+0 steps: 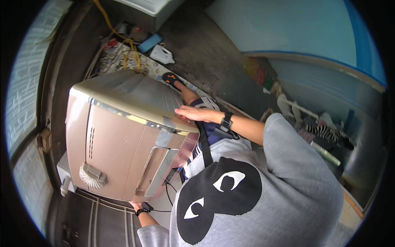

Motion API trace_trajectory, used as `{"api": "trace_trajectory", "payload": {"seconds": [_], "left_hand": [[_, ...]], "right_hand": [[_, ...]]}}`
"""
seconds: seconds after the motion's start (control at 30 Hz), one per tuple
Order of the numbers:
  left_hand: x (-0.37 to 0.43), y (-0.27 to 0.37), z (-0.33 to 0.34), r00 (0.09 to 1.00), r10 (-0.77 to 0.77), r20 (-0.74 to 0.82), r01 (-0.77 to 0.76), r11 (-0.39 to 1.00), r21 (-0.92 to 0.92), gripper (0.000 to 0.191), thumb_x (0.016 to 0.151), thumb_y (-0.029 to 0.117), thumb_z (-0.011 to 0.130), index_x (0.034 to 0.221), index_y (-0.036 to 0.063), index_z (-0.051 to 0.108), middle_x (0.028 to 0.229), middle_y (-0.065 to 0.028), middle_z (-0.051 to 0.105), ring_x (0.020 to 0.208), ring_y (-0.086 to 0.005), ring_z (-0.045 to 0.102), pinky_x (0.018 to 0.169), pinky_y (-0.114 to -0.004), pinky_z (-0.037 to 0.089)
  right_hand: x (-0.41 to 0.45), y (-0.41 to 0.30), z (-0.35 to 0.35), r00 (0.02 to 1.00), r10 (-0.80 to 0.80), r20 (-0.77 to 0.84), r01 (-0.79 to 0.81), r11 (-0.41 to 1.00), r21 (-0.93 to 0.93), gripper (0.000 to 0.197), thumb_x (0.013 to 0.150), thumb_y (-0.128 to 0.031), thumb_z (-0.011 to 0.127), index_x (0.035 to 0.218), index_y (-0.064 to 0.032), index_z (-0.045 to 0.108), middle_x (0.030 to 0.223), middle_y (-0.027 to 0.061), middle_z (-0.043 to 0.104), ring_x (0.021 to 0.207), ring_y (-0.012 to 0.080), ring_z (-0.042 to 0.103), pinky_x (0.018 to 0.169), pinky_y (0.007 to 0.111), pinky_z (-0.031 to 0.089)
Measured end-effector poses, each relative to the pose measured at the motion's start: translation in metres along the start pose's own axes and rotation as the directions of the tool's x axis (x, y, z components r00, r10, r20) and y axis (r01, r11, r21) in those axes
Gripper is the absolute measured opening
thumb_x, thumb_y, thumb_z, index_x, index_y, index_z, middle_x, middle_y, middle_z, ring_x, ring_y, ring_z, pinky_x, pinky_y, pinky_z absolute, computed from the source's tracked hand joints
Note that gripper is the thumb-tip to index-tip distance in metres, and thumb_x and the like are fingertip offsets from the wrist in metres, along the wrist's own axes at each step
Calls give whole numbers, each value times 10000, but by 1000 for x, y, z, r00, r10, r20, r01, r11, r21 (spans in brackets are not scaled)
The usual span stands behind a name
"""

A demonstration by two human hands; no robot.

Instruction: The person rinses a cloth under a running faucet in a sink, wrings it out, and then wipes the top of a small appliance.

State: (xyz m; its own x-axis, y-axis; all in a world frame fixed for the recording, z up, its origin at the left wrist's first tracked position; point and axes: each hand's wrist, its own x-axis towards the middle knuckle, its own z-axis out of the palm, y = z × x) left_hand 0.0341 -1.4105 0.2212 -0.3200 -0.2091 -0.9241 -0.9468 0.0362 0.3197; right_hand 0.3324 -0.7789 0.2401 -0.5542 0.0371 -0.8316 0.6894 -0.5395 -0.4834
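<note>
A large boxy appliance (114,145), apparently a washing machine, has a pinkish-beige face with vent slots, a pale fluted fitting (93,176) and a long rectangular recess. My right hand (196,113) lies by its upper right edge, fingers extended and nothing gripped; whether it presses on the casing is not plain. Along the lower edge, my left hand (135,205) touches the casing, its fingers mostly hidden behind it. Both wrists wear black straps with small devices, and a black cable runs from the left one. Patches of tape or peeled film show along the appliance's edge.
A white plastic jug (162,54) and a blue box (150,42) lie beyond the appliance by a patterned sheet (151,68). A yellow cord (106,15) hangs there. Pipes (95,216) run down the dark wall at lower left. Another person (324,132) is low at the right.
</note>
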Motion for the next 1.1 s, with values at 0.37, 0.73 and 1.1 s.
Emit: {"api": "trace_trajectory", "payload": {"seconds": [0.37,0.73,1.1], "left_hand": [[18,-32,37,960,202,191,-156,960,-233,515,959,495,483,1291,105,537,1170,-35,615,1040,-194,595,834,-365,512],[-12,-63,52,890,449,80,-417,872,-257,653,1000,502,350,1369,-23,467,1299,-131,564,1119,-177,552,967,-292,415],[-56,-134,17,720,649,-246,-694,668,-270,431,1033,354,382,1125,-10,594,1100,-116,628,1058,-204,578,924,-313,432]], "right_hand": [[21,-100,78,686,-718,-119,547,616,-567,582,976,-369,509,1381,26,373,1356,208,420,1276,307,413,1075,378,326],[106,-186,127,518,-854,-54,294,237,-926,615,993,-440,439,1428,-19,331,1465,236,267,1364,376,260,1116,441,241],[114,-201,141,595,-778,-201,296,444,-845,629,1001,-472,373,1391,8,260,1413,213,315,1244,297,385,1042,403,341]]}}
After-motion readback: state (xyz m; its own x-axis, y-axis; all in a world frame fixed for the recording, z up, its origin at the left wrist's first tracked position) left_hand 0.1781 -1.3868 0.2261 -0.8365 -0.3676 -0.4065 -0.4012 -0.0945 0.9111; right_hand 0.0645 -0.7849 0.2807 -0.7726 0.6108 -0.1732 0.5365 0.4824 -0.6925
